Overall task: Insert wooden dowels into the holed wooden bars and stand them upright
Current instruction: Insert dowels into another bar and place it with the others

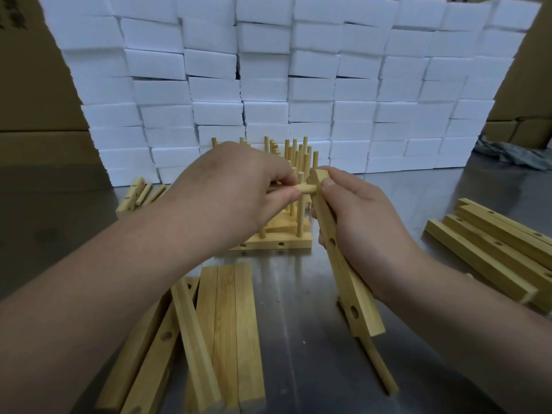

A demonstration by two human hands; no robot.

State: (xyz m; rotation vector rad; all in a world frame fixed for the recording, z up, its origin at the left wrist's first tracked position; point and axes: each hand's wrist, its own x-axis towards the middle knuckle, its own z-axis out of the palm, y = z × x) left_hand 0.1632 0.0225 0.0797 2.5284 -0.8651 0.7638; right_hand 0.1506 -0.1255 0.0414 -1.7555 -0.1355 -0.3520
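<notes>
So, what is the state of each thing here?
left hand: pinches the dowel.
dowel: sideways, tip against the held bar, near its top.
held bar: tilted, lower holes empty.
right hand: grips the held bar.
finished bars: flat, pegs upright.
loose bars: lying, without pegs.

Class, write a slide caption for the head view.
Left hand holds a dowel to the upper end of a bar gripped by the right hand.

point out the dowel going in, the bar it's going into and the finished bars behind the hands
dowel (306,189), head view, bare stretch between fingertips and bar
held bar (342,276), head view, holed face between two holes
finished bars (295,242), head view, front bar's side face near its right end
</notes>
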